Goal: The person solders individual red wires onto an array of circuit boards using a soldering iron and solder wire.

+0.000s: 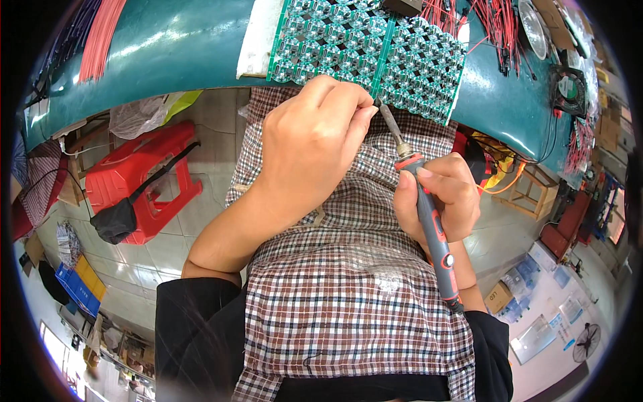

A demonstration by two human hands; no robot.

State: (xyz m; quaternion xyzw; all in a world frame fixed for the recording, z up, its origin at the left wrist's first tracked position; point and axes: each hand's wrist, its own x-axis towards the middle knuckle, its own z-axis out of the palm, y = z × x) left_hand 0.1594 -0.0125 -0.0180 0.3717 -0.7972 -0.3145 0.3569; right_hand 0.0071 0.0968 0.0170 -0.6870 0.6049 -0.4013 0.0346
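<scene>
A soldering iron [432,224] with a grey and red handle is gripped by my right hand [452,197], its metal tip pointing up at the near edge of a green circuit board panel [383,57]. The panel carries rows of small round boards with shiny parts. My left hand [311,130] is closed in a pinch beside the iron's tip, at the panel's near edge. Whatever its fingertips hold is hidden or too small to name.
The panel lies on a green table [177,47], partly over a white slab [258,43]. Red wires [102,40] lie far left, more red wires [495,27] far right. A small black fan [569,90] stands at the right. Below left is a red stool [144,181].
</scene>
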